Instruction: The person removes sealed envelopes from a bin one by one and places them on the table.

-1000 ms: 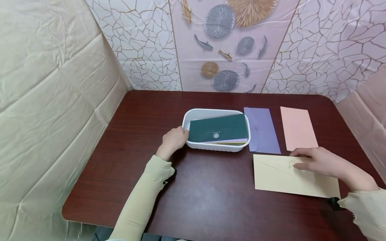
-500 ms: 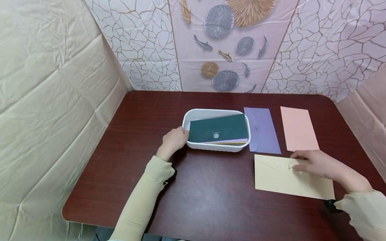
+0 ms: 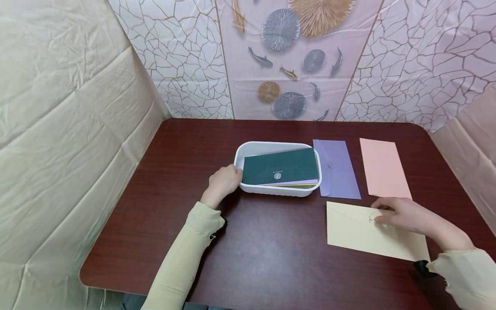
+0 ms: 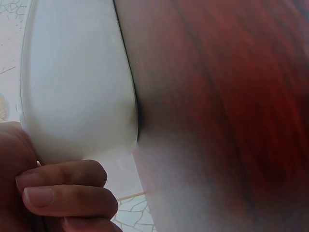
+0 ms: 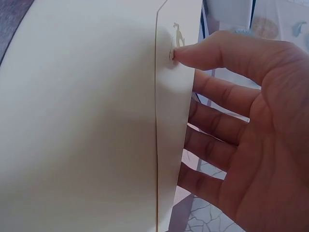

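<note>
My left hand grips the left end of a white plastic bin. Its curled fingers show beside the bin's outer wall in the left wrist view. Inside the bin lies a dark green envelope on top of other coloured ones, whose edges peek out. At the right, my right hand pinches a cream envelope by its far long edge. The right wrist view has the thumb on the envelope's flap, beside a small gold print, with the other fingers partly hidden behind it.
A purple envelope lies against the bin's right side. Farther right is a pink envelope, close to my right fingers. Everything is on a dark red-brown table with fabric hangings behind and at the sides.
My right hand has shifted a little left and toward me with the cream envelope, whose right end has come nearer the front. My left hand and the bin hold still.
</note>
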`<state>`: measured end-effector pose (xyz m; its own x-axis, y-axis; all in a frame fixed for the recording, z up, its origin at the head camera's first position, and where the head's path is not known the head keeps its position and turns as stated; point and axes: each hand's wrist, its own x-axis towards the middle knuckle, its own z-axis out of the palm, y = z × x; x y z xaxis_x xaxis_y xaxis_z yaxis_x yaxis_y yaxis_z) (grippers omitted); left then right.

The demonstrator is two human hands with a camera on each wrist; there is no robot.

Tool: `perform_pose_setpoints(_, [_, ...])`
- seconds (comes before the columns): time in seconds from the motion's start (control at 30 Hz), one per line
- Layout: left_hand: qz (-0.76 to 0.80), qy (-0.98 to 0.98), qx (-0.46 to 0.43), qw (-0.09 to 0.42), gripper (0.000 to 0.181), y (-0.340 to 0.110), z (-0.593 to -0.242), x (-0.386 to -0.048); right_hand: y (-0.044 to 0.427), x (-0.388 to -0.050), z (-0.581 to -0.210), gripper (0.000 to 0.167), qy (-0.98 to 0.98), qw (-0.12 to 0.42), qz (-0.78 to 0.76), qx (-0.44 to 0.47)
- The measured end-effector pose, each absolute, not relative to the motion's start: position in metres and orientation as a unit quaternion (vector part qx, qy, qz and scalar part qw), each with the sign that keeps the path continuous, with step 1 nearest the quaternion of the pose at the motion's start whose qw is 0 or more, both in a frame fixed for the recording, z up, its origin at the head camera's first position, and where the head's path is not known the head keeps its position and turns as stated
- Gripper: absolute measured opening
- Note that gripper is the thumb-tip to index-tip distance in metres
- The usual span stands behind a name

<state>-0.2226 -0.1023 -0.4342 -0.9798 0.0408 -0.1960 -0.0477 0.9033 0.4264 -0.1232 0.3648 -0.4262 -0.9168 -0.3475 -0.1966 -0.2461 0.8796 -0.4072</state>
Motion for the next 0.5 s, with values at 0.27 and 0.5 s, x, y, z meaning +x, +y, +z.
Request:
perform_pose_setpoints(0.27, [0.222, 0.970, -0.001, 0.097, 0.036, -0.1022, -0.4351, -0.2219, 0.3660, -0.1218, -0.4282, 0.027, 0.959, 0.139, -0.200, -0.148])
perform_pose_setpoints(0.5, [0.222, 0.970, -0.002, 0.099, 0.037, -0.1022, -0.4337, -0.2216, 0.3680, -0.1219, -0.4296, 0.028, 0.957, 0.146, -0.210, -0.138])
